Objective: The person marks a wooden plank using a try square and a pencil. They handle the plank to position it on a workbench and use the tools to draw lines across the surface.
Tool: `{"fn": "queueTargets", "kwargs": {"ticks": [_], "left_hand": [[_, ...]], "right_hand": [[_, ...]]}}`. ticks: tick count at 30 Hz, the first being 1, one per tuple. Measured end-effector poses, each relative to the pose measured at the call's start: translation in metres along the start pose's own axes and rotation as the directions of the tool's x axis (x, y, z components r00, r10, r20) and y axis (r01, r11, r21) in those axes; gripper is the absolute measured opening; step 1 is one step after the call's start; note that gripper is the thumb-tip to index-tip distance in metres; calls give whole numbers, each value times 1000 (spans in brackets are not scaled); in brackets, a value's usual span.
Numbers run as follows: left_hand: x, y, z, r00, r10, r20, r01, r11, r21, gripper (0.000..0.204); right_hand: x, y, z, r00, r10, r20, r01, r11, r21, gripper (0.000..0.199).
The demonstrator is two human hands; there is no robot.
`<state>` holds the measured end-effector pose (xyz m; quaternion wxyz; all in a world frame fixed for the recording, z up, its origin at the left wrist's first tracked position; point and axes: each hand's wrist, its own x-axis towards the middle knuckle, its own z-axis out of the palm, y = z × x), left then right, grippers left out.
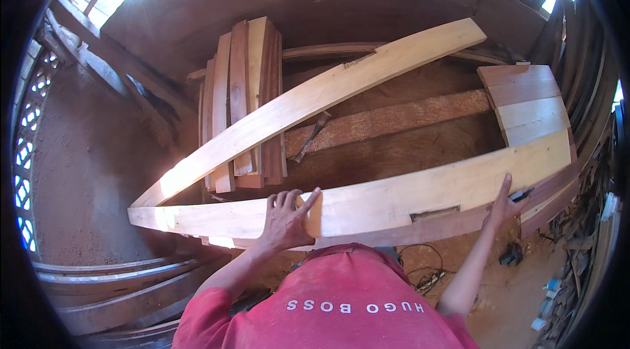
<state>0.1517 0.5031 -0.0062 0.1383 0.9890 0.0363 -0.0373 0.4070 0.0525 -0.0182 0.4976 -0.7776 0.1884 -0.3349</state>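
A long pale plank (pixel 374 199) lies crosswise in front of me, with a dark notch near its front edge. My left hand (pixel 289 219) is on this plank, its fingers bent and its thumb stretched along a small wooden block (pixel 314 215), which sits across the plank's face. At the plank's right part, my right hand (pixel 501 208) grips the near edge, thumb up on the face and the other fingers mostly hidden. A dark slot or object shows beside that hand; I cannot tell which. A second pale plank (pixel 315 108) slants away, meeting the first at the far left.
Beyond lie a stack of reddish and pale boards (pixel 222 80), a rough beam (pixel 394 119) and a hammer-like tool (pixel 311 138). More boards (pixel 525 96) support the right end. Curved timbers (pixel 125 296) fill the lower left; a cable (pixel 430 277) lies on the ground.
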Motion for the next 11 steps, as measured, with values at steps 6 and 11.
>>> {"fn": "queueTargets", "kwargs": {"ticks": [6,11], "left_hand": [[36,-15,-44,999,-34,16,34,999,2,121],[49,1,-40,978,-55,200,45,998,54,118]], "right_hand": [[21,-12,53,999,-38,19,34,982,184,89],[20,-2,-23,994,18,-112,-56,934,-352,104]]}}
